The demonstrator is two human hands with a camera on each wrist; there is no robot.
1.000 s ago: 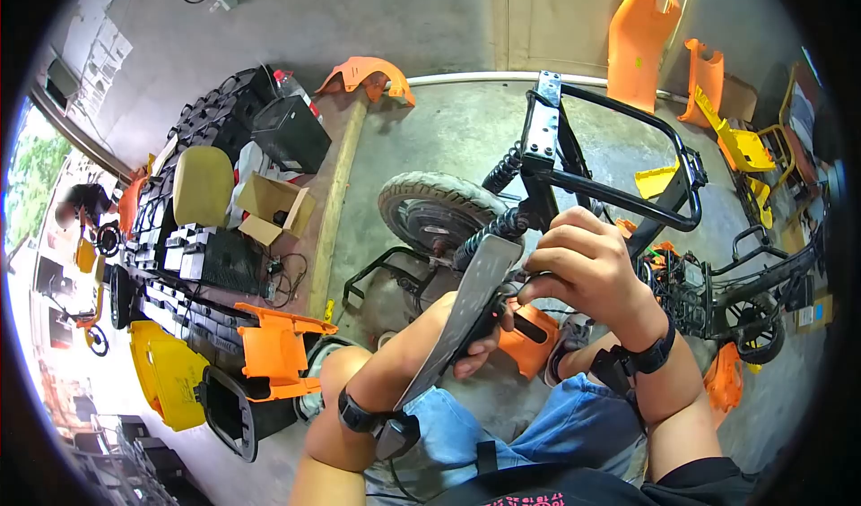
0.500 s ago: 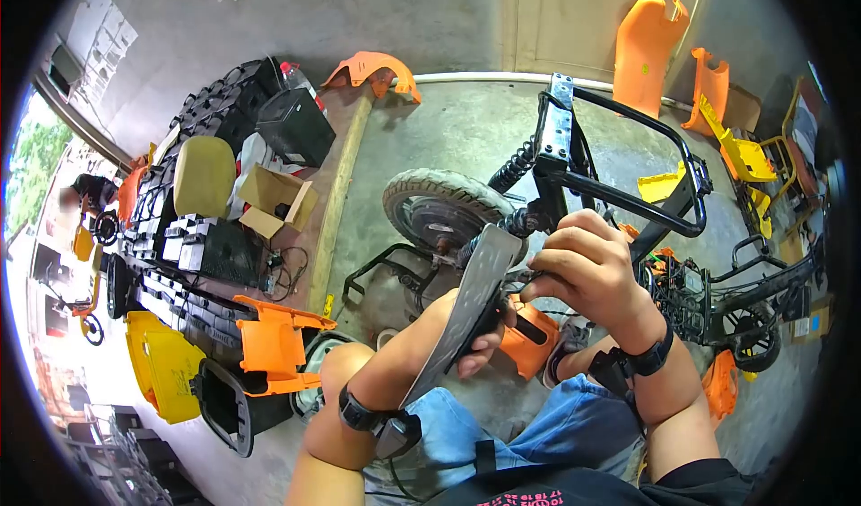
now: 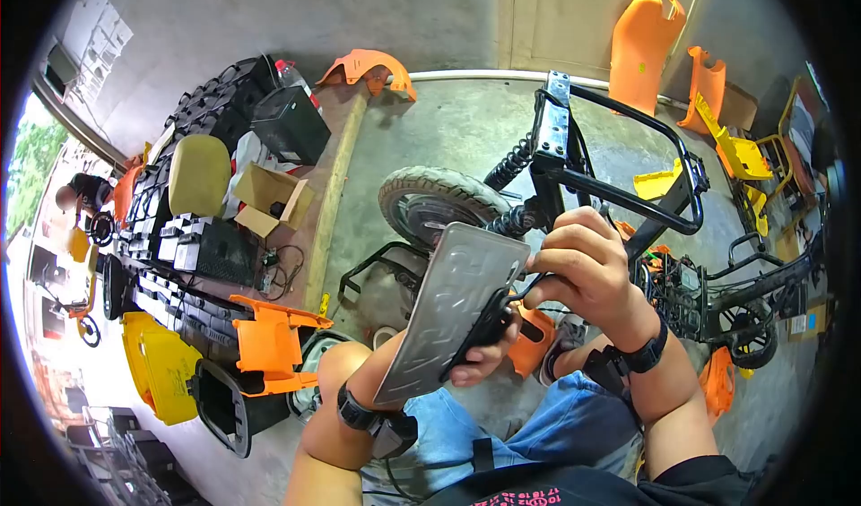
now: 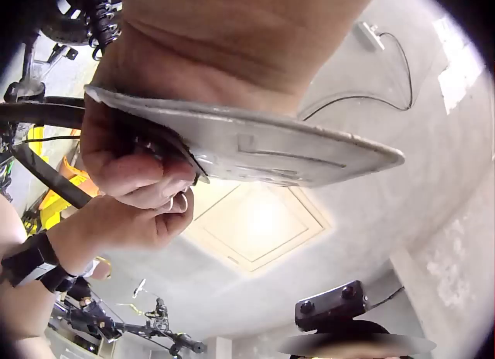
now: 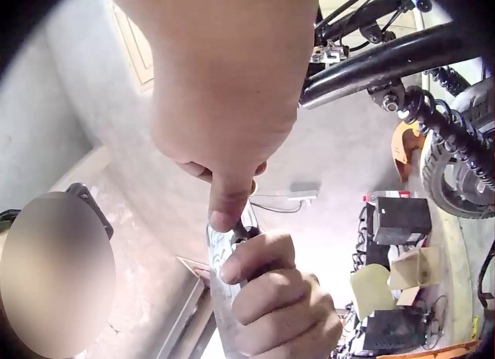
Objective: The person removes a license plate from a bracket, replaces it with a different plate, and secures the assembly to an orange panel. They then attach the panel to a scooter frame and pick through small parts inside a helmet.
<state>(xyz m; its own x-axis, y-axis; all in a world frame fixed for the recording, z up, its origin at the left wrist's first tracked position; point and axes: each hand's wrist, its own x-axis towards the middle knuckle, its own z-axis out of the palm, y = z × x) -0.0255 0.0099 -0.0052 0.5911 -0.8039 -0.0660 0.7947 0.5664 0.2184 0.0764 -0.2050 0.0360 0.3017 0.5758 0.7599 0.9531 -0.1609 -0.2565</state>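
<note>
My left hand [image 3: 484, 355] grips a metal license plate [image 3: 439, 313] with embossed characters, its fingers curled round a black bracket [image 3: 490, 320] on the plate. The plate is tilted, its embossed face toward the head camera. At the plate's upper end my right hand [image 3: 587, 268] has thumb and fingers pinched together. In the right wrist view, the right thumb [image 5: 226, 208] presses on a small dark part [image 5: 241, 232] beside the plate [image 5: 219, 258]; what kind of part it is, I cannot tell. The left wrist view shows the plate [image 4: 302, 146] nearly edge-on.
Ahead stands a bare black scooter frame [image 3: 619, 192] with its rear wheel [image 3: 435, 203]. Orange panels [image 3: 269, 345] and a yellow one [image 3: 161, 367] lie at the left. Batteries [image 3: 215, 250] and an open cardboard box [image 3: 269, 201] sit beyond. Another stripped scooter [image 3: 708, 291] is at the right.
The plate has turned from a steep, narrow view to show more of its broad embossed face. Both hands stay at the plate, the right one still pinching at its upper end.
</note>
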